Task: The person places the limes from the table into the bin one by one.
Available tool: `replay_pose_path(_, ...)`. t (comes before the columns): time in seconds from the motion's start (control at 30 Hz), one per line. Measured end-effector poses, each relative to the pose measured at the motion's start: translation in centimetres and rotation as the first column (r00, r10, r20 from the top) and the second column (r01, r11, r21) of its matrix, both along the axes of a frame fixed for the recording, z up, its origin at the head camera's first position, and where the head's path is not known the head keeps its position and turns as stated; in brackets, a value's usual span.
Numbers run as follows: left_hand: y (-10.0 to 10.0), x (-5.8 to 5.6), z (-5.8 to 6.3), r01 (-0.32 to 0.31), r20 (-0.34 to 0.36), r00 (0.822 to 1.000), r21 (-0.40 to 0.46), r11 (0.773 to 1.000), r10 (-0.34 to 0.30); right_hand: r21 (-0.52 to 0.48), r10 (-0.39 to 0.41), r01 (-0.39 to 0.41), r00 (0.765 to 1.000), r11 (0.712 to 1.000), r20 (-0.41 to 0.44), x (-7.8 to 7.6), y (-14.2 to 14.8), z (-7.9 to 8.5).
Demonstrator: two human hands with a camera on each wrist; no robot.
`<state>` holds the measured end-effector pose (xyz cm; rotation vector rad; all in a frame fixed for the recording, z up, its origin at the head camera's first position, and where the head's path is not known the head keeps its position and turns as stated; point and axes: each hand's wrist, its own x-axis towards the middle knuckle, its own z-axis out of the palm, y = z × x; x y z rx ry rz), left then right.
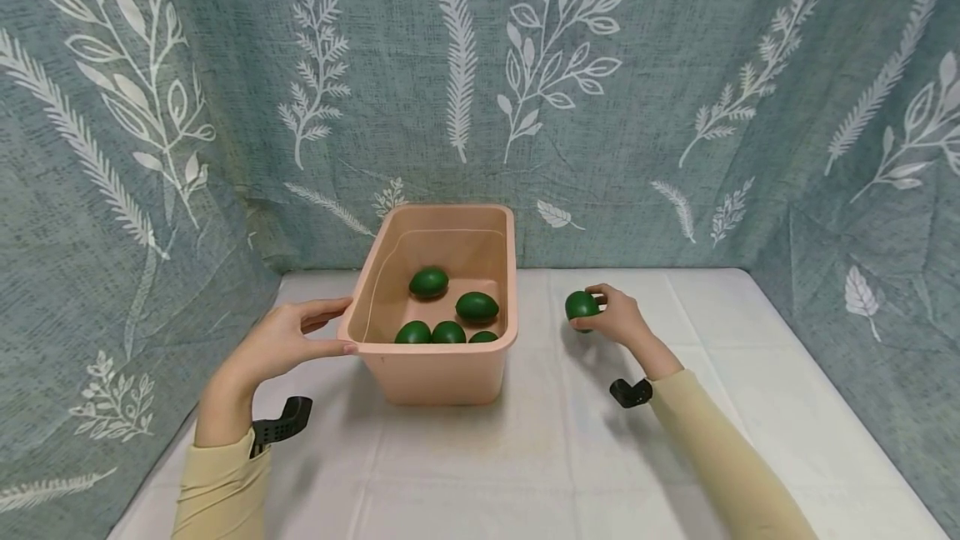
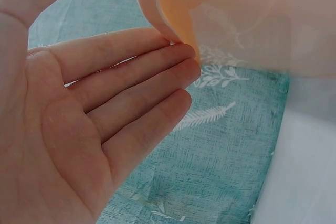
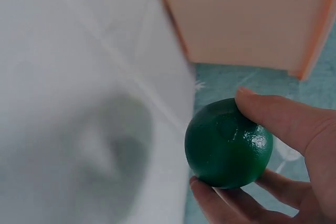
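A pink plastic bin [image 1: 445, 376] stands on the table, with several dark green, egg-shaped fruits lying in it, one of them [image 1: 428, 282] toward its far end. At the bin's left rim is my left hand [image 1: 288, 340], its fingers straight and their tips against the edge. The left thumb reaches the near left corner. My right hand [image 1: 618, 317] holds another glossy green fruit [image 3: 228, 142] between thumb and fingers, to the right of the bin. That fruit is raised, and its shadow falls on the cloth in the right wrist view.
A white cloth [image 1: 480, 473] covers the table. Blue-green curtains [image 1: 637, 107] with white leaf prints hang behind it and at both sides. A black band piece [image 1: 630, 392] sits at the right wrist, and another [image 1: 285, 421] at the left.
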<state>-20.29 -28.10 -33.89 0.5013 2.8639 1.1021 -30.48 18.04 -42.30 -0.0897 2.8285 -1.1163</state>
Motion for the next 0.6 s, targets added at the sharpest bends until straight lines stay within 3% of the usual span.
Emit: replay_pose_path(0.6, -0.1, -0.1, -0.1, 0.005, -0.008, 1.000, -0.004, 1.000, -0.005, 0.034, 0.074, -0.072, 0.996, 0.997, -0.057, -0.6, -1.7, 5.9)
